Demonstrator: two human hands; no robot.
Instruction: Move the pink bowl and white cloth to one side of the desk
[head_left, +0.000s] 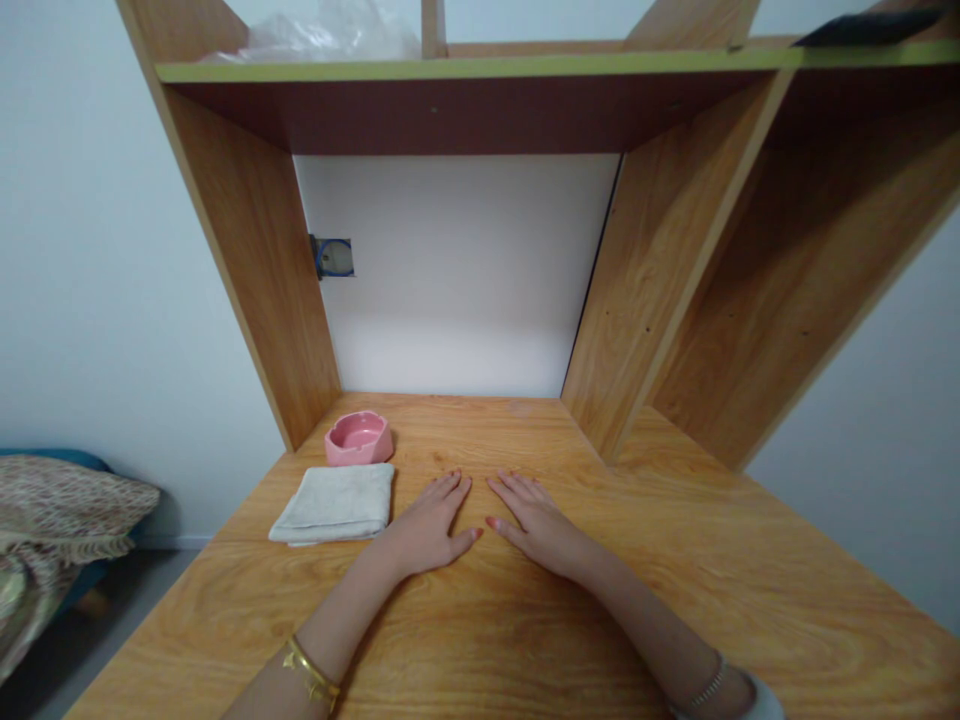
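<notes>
My left hand [429, 525] lies flat on the wooden desk [675, 560], palm down, fingers stretched out and holding nothing. My right hand [536, 520] rests flat beside it, also empty, fingertips pointing toward the back wall. A folded pale cloth [336, 503] lies just left of my left hand, not touched. Behind the cloth sits a small pink dish [358, 438]. A gold bracelet is on my left wrist and a silver one on my right.
Wooden side panels [262, 260] and a shelf [465, 70] frame the desk nook. Clear plastic [330, 35] lies on the shelf top. A wall socket opening [332, 257] is at the back left. A bed with a patterned blanket [52, 520] stands at far left.
</notes>
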